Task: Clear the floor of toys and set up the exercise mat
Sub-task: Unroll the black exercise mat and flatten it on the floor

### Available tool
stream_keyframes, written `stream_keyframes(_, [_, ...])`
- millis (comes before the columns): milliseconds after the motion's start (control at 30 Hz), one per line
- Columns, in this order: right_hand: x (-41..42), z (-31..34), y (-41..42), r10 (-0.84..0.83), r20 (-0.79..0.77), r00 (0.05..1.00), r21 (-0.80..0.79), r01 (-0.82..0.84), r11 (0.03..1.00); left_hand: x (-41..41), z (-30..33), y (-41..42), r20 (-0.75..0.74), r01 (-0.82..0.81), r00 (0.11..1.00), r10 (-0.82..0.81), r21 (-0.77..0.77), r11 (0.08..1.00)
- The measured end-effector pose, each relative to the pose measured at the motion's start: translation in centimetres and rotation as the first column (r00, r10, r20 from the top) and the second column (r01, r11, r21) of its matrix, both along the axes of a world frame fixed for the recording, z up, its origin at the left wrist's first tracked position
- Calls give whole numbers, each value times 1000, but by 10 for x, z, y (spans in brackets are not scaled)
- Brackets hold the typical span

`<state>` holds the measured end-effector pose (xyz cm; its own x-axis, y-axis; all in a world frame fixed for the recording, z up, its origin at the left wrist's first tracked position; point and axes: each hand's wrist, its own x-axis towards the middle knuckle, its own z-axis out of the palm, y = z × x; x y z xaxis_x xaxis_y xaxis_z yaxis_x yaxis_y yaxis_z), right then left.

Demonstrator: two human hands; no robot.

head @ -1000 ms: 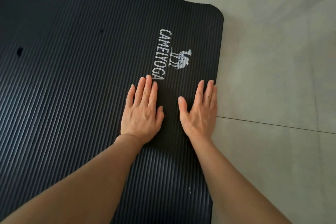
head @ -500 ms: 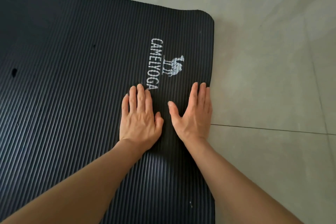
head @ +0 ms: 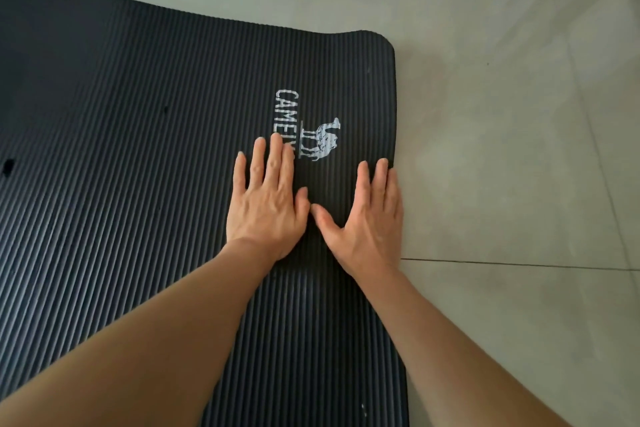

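Black ribbed exercise mat lies unrolled and flat on the grey tiled floor; its rounded far right corner sits near a tile joint; white lettering and a camel logo are printed near that end; left hand rests palm down on the mat, fingers straight and slightly spread, holding nothing, fingertips covering the lower part of the lettering; right hand rests palm down just beside it at the mat's right edge, fingers straight and close together, holding nothing; the two thumbs nearly touch; both bare forearms extend over the mat; a small dark mark shows near the mat's left side
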<state>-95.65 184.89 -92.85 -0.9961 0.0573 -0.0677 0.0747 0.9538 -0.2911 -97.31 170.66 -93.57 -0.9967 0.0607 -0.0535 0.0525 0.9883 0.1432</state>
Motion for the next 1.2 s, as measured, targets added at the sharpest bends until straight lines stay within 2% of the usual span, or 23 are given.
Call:
stream_keyframes(133, [-47,-2,-10,-154,-13,988,-56,153,987,0,0,-2,-4,9,1000,-9,11,1000])
stream_keyframes(267, [-112,-2,-18,-169,-19,985,-3,169,986,-1,-1,-1,-2,-2,1000,2,32,999])
stream_keyframes(367, [-127,-3,-20,-200,-46,979,1,200,980,-3,0,-1,-6,13,1000,-13,43,999])
stream_keyframes(567, [-123,-4,-18,-120,-138,983,-5,121,993,-2,3,-4,-7,54,999,-54,48,997])
stream_keyframes(733, [-118,-2,-16,-70,-132,989,6,72,997,0,2,-3,1,58,998,-58,33,998])
stream_keyframes(900, [-61,0,-10,33,30,999,213,-39,976,1,1,-1,27,60,998,-61,23,998])
stream_keyframes(1033, [35,6,-13,20,107,994,192,-40,981,2,0,-3,22,42,999,-43,22,999])
stream_keyframes(1133, [123,5,-17,9,110,994,196,-30,980,4,0,-6,35,42,998,-44,48,998])
stream_keyframes(1200, [146,4,-16,18,100,995,211,-39,977,7,1,-6,18,40,999,-41,74,996])
